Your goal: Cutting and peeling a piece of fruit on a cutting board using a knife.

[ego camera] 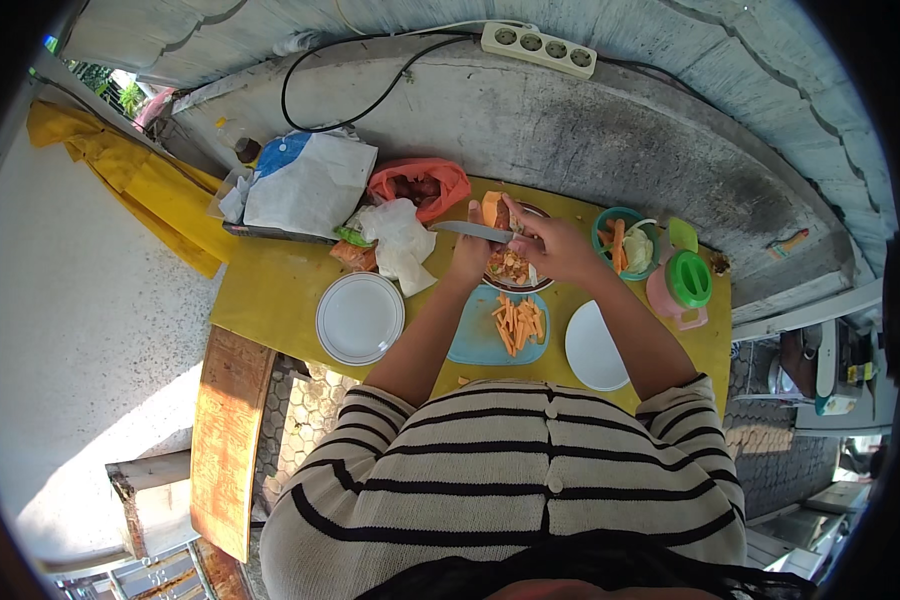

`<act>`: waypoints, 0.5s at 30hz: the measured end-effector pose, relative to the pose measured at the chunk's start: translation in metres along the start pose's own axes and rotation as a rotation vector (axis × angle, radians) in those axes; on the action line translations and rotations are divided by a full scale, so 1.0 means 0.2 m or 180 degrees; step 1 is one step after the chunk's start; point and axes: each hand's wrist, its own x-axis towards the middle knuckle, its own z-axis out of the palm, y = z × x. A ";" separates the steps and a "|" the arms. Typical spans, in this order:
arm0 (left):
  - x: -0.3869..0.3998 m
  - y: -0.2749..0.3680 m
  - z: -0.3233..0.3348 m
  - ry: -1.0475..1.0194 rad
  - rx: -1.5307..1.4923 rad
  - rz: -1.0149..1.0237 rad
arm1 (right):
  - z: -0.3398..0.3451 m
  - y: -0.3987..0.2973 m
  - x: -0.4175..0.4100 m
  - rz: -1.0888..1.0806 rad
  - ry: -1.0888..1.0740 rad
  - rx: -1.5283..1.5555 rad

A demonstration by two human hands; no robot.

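Observation:
Both hands meet above a brown-rimmed plate that holds orange peelings and scraps. My left hand holds a peeled orange root vegetable, perhaps a sweet potato, with some reddish skin showing. My right hand grips a knife, its blade pointing left across the vegetable's near side. Just below the plate, a light blue cutting board carries a pile of cut orange sticks. A white plate lies partly under my right forearm.
Left on the yellow table are a white plate, plastic bags and a red bag. At right stand a teal bowl of carrots and cabbage and a pink pitcher with a green lid. A concrete wall rises behind.

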 end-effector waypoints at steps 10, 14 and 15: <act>0.00 0.08 0.07 0.0055 -0.2145 -0.0961 | -0.07 -0.05 0.01 0.0086 -0.0219 0.0108; 0.01 0.03 0.05 0.0148 -0.1976 -0.0428 | -0.01 -0.02 0.01 -0.0089 0.0132 -0.0230; 0.01 0.05 0.03 -0.0018 -0.1909 -0.0450 | -0.02 -0.03 0.01 -0.0091 0.0105 -0.0191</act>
